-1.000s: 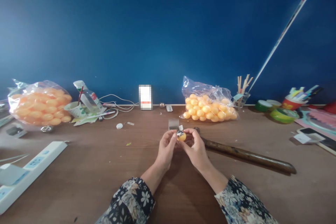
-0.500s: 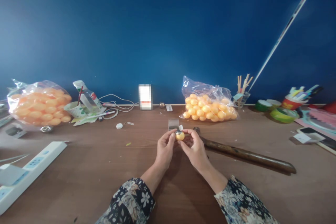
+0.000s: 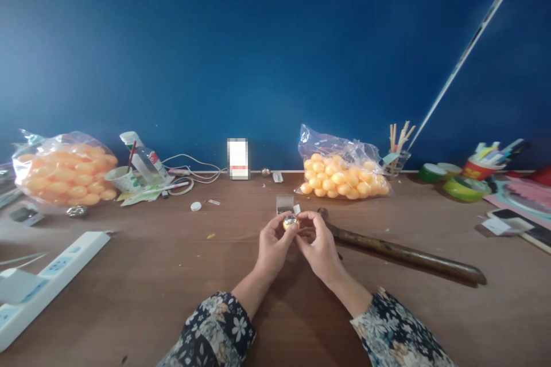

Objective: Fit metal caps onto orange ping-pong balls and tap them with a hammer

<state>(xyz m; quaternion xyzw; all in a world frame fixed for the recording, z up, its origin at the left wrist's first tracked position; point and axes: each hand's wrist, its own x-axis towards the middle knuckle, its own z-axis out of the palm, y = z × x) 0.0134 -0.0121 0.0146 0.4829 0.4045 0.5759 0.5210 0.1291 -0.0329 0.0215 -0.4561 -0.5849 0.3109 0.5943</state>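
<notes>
A small orange ball (image 3: 290, 221), its upper side covered in shiny silver, is between my two hands above the table. The fingers and thumb of my left hand (image 3: 272, 245) are closed around its left side. My right hand (image 3: 319, 245) has its fingers bent, with the fingertips at the ball's right edge; part of the contact is hidden. Just behind the ball lies a small grey, silvery square piece (image 3: 284, 202) with a white scrap beside it. A hammer (image 3: 408, 249) with a dark wooden handle rests to the right of my right hand.
Clear bags of orange balls stand at back left (image 3: 64, 175) and back right (image 3: 340, 178). A white power strip (image 3: 58, 275) lies at left. A bottle (image 3: 148, 160), a white phone-like block (image 3: 238, 159), a silver ball (image 3: 266, 172) and tape rolls (image 3: 465, 188) line the back.
The ball has turned so more silver and less orange faces me, and it has shifted slightly left. My left thumb has moved over its lower front. The hands otherwise stay in place.
</notes>
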